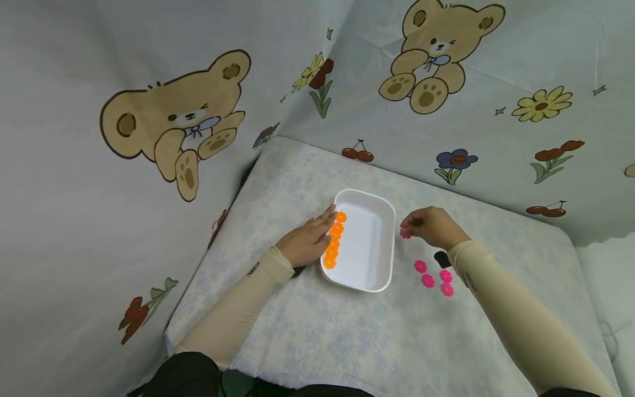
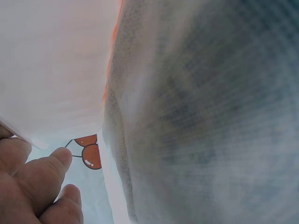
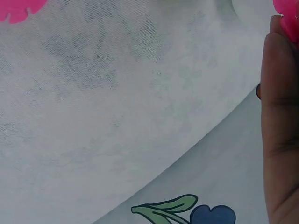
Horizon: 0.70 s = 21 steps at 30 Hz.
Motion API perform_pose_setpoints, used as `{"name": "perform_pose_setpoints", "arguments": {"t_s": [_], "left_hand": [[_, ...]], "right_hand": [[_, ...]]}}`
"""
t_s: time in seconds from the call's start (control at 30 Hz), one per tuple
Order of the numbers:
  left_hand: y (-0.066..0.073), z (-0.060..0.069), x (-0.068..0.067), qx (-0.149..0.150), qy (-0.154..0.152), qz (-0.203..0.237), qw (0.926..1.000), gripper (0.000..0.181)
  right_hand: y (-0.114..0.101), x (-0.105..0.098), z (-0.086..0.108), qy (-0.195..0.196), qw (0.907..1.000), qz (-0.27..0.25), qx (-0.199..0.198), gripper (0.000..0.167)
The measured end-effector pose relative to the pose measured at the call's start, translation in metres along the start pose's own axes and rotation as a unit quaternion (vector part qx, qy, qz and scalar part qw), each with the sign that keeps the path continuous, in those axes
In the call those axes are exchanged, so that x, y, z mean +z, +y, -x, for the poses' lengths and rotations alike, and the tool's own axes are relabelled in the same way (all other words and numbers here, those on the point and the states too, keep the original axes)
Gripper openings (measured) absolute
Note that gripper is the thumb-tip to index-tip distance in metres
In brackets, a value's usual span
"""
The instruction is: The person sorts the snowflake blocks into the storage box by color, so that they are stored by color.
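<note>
A white rectangular tray (image 1: 365, 248) lies on the table, with a row of orange flower-shaped pieces (image 1: 333, 242) along its left side. My left hand (image 1: 308, 240) rests on the tray's left rim, fingers stretched out along it. In the left wrist view, fingertips (image 2: 60, 161) show beside the tray's pale wall (image 2: 51, 70). Just right of the tray, my right hand (image 1: 434, 226) pinches a pink flower-shaped piece (image 1: 406, 234) between thumb and fingers. That piece (image 3: 287, 18) is partly cut off in the right wrist view.
Several loose pink flower-shaped pieces (image 1: 428, 280) lie on the table right of the tray, below my right hand. A black strap part (image 1: 441, 259) shows at the right wrist. The pale patterned tablecloth (image 1: 307, 331) meets a bear-printed curtain (image 1: 486, 132) behind and at the left.
</note>
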<state>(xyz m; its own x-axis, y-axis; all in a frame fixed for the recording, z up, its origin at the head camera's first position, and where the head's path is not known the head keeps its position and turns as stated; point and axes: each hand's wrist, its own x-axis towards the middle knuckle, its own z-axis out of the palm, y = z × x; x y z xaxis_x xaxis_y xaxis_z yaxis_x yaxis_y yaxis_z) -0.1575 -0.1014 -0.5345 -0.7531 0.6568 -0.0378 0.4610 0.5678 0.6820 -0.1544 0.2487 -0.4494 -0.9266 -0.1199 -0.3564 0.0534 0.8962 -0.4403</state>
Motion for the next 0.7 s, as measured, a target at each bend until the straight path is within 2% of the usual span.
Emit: {"name": "perform_pose_setpoints", "arguments": {"t_s": [0.13,0.4,0.7], "left_hand": [[0.0,0.0,0.0,0.008,-0.002,-0.003,1.0,0.06],[0.0,0.0,0.0,0.0,-0.003,-0.005,1.0,0.06],[0.0,-0.001,0.001,-0.004,-0.005,-0.013,0.9999,0.061]], "right_hand": [[-0.007,-0.002,-0.002,-0.002,1.0,0.007,-0.004,0.011],[-0.025,-0.001,-0.011,-0.007,0.9999,0.003,-0.011,0.012],[-0.056,0.014,-0.036,-0.029,0.9993,0.002,-0.023,0.013]]}}
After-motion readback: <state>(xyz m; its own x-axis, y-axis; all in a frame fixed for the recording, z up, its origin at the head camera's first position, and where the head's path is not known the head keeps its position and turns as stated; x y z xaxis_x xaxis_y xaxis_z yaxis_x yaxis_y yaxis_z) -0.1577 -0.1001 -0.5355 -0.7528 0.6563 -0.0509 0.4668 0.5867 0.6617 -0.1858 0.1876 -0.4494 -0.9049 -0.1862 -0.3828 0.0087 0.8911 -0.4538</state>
